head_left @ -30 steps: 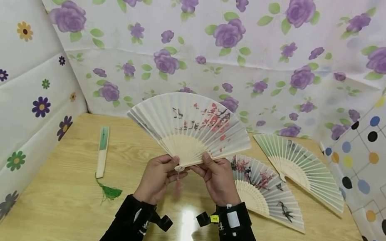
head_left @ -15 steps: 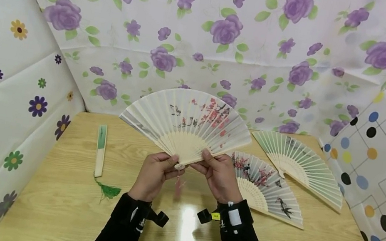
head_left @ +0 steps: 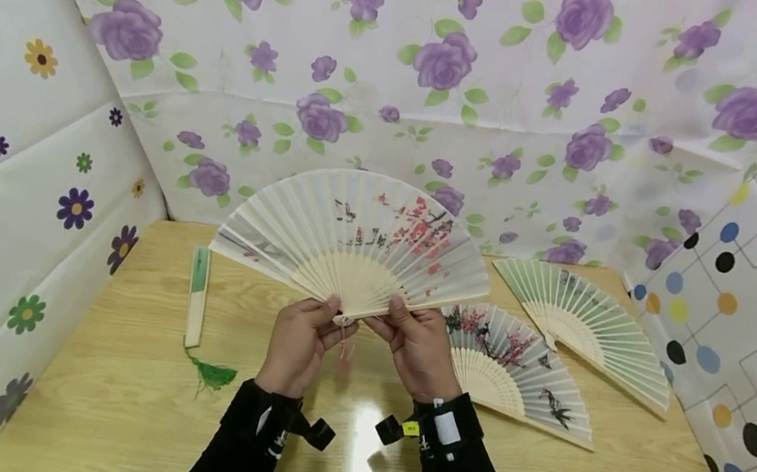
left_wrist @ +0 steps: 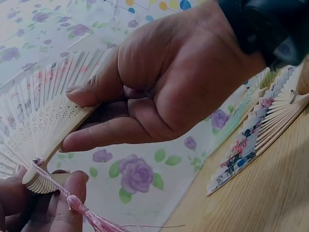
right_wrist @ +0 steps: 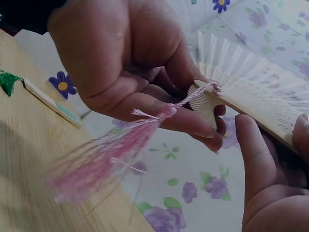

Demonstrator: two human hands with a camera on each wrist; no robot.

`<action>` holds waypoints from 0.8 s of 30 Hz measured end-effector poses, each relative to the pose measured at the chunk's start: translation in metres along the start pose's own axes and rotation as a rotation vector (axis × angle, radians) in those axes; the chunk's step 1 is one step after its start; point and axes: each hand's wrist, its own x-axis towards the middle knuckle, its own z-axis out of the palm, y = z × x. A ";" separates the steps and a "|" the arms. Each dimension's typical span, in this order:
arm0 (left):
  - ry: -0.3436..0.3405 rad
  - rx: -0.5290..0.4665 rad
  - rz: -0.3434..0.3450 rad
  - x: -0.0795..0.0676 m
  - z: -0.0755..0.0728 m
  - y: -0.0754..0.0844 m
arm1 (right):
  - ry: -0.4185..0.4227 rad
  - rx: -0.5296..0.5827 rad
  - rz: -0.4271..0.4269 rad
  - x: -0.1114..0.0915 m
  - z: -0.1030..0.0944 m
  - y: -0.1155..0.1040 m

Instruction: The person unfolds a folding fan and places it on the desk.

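Note:
A white folding fan (head_left: 380, 228), painted with pink blossoms and dark birds, is spread wide and held up over the table. My left hand (head_left: 292, 348) pinches it at the pivot end, thumb on the near face. On the right outer rib, my right hand (head_left: 421, 354) grips low down with thumb and fingers; the left wrist view shows that thumb lying on the pierced ribs (left_wrist: 63, 108). From the pivot hangs a pink tassel (right_wrist: 116, 164), close beside the left hand's fingers in the right wrist view.
An open fan with blossoms and a bird (head_left: 527, 375) lies right of the hands, with an open green fan (head_left: 594, 328) behind it. At left lies a closed green fan (head_left: 198, 298) with a green tassel (head_left: 213, 375). Flowered cloth (head_left: 378, 145) stands behind the wooden table (head_left: 118, 426).
The held fan has spread wider, its left edge swinging out to the left and down. Both hands have shifted slightly left with it. The fans on the table lie as before.

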 end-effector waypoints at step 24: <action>0.009 -0.227 -0.013 -0.003 0.009 -0.009 | 0.189 0.165 -0.098 -0.005 0.024 0.019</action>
